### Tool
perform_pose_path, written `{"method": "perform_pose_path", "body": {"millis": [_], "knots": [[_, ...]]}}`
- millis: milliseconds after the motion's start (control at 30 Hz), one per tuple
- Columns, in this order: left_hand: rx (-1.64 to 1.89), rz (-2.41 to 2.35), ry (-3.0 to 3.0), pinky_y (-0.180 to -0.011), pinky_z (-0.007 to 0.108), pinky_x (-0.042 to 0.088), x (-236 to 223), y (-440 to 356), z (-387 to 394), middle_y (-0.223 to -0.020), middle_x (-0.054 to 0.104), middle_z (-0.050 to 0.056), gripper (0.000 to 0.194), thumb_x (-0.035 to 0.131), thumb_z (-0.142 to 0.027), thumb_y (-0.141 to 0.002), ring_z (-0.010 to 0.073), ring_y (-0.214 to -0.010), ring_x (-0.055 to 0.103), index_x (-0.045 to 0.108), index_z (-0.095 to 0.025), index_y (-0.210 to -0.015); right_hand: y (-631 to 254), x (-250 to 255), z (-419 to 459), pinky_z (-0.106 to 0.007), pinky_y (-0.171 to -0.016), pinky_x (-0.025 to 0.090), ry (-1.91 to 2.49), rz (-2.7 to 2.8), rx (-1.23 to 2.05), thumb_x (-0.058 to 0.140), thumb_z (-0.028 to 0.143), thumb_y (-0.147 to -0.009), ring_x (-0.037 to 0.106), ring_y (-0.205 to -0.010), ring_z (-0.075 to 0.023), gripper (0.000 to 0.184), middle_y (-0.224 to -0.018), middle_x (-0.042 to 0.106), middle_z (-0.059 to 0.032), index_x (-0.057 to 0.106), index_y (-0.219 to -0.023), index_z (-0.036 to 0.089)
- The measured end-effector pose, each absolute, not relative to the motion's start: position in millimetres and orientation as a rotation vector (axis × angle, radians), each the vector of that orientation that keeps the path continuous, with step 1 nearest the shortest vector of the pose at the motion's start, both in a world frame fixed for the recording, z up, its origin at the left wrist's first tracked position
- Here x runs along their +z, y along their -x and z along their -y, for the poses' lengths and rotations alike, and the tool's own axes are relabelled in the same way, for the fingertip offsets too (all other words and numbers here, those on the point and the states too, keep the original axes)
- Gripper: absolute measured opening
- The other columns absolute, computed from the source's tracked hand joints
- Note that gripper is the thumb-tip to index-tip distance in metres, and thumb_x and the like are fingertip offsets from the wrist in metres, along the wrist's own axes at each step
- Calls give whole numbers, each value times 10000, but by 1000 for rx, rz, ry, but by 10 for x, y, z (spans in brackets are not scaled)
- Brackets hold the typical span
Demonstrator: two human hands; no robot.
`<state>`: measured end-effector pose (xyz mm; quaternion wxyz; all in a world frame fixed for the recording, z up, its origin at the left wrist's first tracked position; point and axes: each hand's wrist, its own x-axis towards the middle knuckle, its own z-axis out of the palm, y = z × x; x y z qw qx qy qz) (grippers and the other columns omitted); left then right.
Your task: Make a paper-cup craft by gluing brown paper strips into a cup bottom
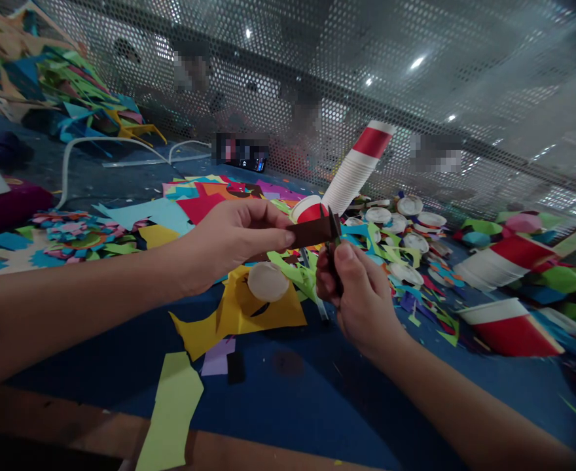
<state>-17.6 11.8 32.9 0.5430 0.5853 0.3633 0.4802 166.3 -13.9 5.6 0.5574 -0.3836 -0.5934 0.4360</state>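
Observation:
Between the thumb and fingers of my left hand (241, 239) is a strip of dark brown paper (312, 233), held up above the table. My right hand (359, 288) is closed around the handles of a pair of scissors (334, 229). The blades point up and stand at the right end of the strip, parted around it. Below the hands lies a yellow paper scrap (224, 311) with a round whitish disc (268, 281) on top. Light green paper cuttings (298, 271) lie just behind my right hand.
A leaning stack of red-and-white paper cups (359, 163) stands behind. More cups (514, 327) lie at right, near several round lids (410, 206). A phone (246, 154) leans on the perforated screen (278, 85). A pale green sheet (175, 405) hangs over the table's front edge.

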Motion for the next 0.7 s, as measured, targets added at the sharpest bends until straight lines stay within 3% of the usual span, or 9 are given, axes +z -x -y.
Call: {"method": "perform_pose_path", "body": {"millis": [367,533,700], "knots": [[1152,-763,-1368,-551,178,417,280,179,-124,-670,631,-50,157,745,-209,-672,75,-592,568,611,-180,-749,-1663,29,173,-195,-435,262,864,1405,1044,669,561,-867,339,-505,-64,419,-605,431,49,539,-701,199],[1132,-828,-1375,-570,200,456,290,197,-132,-726,660,-24,173,762,-252,-660,105,-634,613,645,-184,-768,-1671,37,165,-221,-417,260,893,1394,1002,643,613,-858,345,-483,-81,453,-567,413,49,515,-688,214],[1014,-884,-1529,-581,225,489,351,310,-256,-782,713,-1,349,752,-263,-662,157,-687,671,734,-240,-1010,-1855,106,38,-260,-446,322,1130,1583,640,517,649,-915,446,-507,-118,463,-594,503,17,593,-745,225]]}}
